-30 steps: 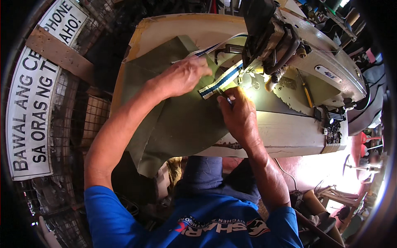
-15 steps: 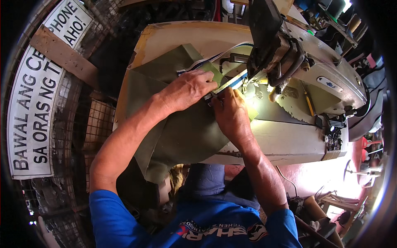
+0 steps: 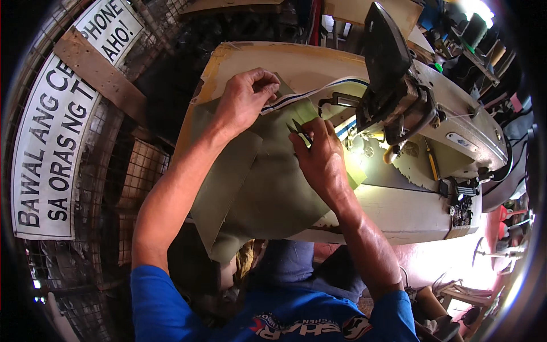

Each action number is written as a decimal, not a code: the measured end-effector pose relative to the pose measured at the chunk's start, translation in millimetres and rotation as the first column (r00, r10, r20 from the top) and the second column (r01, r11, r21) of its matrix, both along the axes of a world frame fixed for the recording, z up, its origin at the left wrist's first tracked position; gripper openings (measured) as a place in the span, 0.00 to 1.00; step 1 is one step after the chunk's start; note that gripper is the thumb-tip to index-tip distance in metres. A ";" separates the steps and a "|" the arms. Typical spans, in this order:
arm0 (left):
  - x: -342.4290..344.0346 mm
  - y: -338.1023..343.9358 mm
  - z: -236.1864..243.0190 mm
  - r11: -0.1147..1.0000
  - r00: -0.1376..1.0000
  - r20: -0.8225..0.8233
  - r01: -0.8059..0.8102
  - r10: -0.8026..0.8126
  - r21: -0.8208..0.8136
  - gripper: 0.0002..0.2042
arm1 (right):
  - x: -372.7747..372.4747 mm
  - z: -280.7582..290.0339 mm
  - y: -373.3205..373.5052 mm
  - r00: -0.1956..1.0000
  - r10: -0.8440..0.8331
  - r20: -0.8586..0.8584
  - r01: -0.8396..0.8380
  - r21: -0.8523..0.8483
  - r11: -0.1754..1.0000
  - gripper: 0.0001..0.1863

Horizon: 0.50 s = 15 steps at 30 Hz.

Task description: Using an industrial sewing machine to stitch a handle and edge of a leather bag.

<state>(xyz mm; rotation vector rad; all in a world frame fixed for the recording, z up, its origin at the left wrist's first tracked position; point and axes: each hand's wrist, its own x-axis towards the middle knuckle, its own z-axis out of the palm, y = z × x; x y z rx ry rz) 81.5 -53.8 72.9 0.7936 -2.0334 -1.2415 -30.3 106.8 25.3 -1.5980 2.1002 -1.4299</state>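
My right hand [image 3: 322, 151] is closed around a small dark pair of thread snips [image 3: 302, 130], their pointed blades jutting out past the thumb. It hovers over olive-green sheet material [image 3: 256, 188], left of the sewing machine's needle area. My left hand [image 3: 245, 100] is raised near the far side of the material, fingers curled and thumb tip close to them; whatever they may pinch is too small to see. A white and blue striped tape [image 3: 319, 90] loops from beside my left hand toward the machine, and a short length shows again beyond my right hand.
The sewing machine [image 3: 456, 108] stands on the right of its table [image 3: 376, 208], its lamp lighting the needle area. A yellow-handled tool [image 3: 433, 164] lies by the machine's base. Wire mesh with a white sign [image 3: 51, 154] rises at left.
My left hand has left the striped tape and moved up and to the left. My right hand has drawn slightly back from the tape, and the snips' blades now show. The view has shifted slightly.
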 end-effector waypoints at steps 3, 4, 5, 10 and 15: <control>-0.1 1.1 1.6 0.999 0.999 -0.031 0.029 -0.030 -0.016 0.04 | 1.4 -2.8 -26.4 1.000 0.019 -0.019 -0.020 -0.015 1.000 0.15; -0.3 0.8 2.3 1.000 0.999 -0.033 0.019 -0.019 -0.009 0.04 | 1.8 -4.1 -33.9 1.000 0.016 -0.018 -0.016 -0.032 0.999 0.15; -0.7 0.6 2.7 1.000 0.999 -0.029 0.020 -0.020 -0.011 0.05 | 2.0 -5.2 -41.3 0.999 0.033 -0.005 -0.033 -0.044 0.998 0.15; -2.3 -3.4 1.0 0.994 0.997 -0.001 0.073 -0.073 -0.087 0.04 | 4.2 -9.5 -58.8 0.999 0.024 0.032 -0.025 0.031 0.999 0.16; -4.0 -6.5 -7.3 0.975 0.991 0.047 0.132 -0.126 -0.177 0.04 | 3.7 -15.3 -61.8 0.999 0.012 0.048 -0.014 0.041 0.999 0.15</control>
